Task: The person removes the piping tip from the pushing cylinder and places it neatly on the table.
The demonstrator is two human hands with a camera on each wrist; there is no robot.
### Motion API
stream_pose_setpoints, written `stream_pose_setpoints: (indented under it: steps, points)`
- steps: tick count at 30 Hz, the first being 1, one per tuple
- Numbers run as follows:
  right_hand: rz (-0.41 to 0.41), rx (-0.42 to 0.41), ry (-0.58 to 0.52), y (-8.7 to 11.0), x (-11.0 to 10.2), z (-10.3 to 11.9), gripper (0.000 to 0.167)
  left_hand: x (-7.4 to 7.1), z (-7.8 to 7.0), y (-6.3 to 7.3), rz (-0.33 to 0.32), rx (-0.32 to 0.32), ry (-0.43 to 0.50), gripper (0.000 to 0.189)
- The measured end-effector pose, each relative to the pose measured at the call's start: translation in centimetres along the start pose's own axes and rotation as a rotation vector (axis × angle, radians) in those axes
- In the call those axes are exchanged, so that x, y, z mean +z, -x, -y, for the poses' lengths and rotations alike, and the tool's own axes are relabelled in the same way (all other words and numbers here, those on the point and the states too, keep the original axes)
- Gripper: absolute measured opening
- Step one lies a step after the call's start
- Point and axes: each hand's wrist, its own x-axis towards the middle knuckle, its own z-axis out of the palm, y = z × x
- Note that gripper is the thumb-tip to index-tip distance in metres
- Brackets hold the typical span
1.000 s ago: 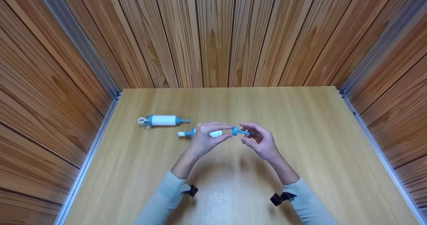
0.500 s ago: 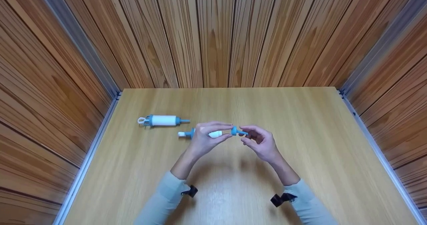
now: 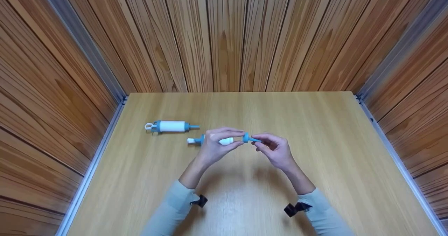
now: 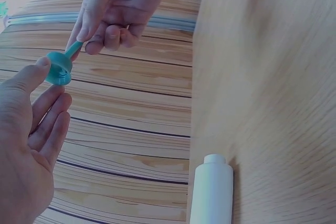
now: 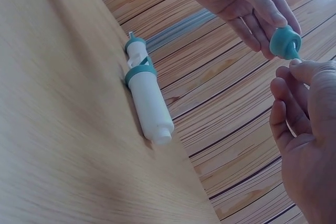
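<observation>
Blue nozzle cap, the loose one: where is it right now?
In the head view, the loose blue nozzle cap is just right of centre, held between the left hand and the right hand, to the right of the nearer white syringe barrel.

The wooden table (image 3: 315, 124) carries a far syringe (image 3: 172, 126) and a near syringe (image 5: 151, 106)

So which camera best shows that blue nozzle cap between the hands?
The left wrist view: there the blue nozzle cap has its hollow side facing the camera and some spout showing. The right wrist view shows mainly its outside, with the thumb of the left hand on it. The head view shows it small, from above.
</observation>
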Motion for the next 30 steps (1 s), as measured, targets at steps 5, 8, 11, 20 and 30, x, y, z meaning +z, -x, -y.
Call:
stream_pose_setpoints:
  steps: [5,8,11,20,30]
  points:
    - [-0.008,-0.031,-0.007,0.03,-0.09,-0.01,0.027,0.04,-0.02,0.09,0.008,-0.014,-0.012,0.027]
    - [-0.015,-0.052,-0.018,0.02,-0.11,-0.01,0.028,0.03,-0.07,0.10,0.018,-0.022,-0.017,0.028]
    - [-0.035,-0.064,-0.021,-0.02,-0.11,-0.04,0.029,0.06,-0.07,0.05,0.024,-0.025,-0.017,0.028]
    - [-0.073,-0.086,-0.037,-0.23,-0.02,-0.01,0.028,0.22,-0.03,0.13,0.017,-0.015,0.016,0.027]
    - [-0.075,-0.068,-0.034,-0.24,0.19,0.14,0.028,0.33,-0.16,0.17,0.012,-0.054,0.022,0.030]
